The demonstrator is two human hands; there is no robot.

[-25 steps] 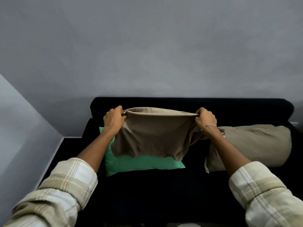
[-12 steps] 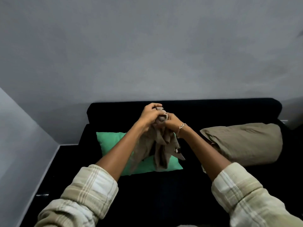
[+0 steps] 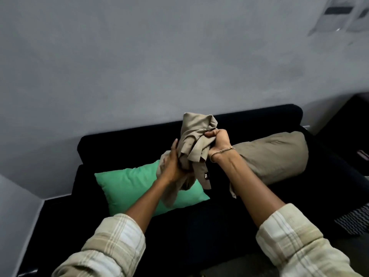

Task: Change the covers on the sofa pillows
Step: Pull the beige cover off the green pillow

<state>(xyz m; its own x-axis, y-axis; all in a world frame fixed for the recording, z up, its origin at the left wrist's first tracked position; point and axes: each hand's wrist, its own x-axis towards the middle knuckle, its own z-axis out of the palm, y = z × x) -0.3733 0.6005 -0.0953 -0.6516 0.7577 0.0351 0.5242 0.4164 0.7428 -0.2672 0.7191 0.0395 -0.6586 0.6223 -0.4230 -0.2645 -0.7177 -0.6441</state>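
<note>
Beige cover (image 3: 196, 136) hangs bunched above the green pillow (image 3: 129, 184) on the black sofa (image 3: 119, 144). The right grip (image 3: 217, 141) is clamped round its upper folds and the left grip (image 3: 172, 164) closed on the lower part, likely gathering the fabric into one compact bundle.

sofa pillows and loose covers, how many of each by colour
green pillow: 1
beige pillow: 1
loose beige cover: 1
total: 3
</note>
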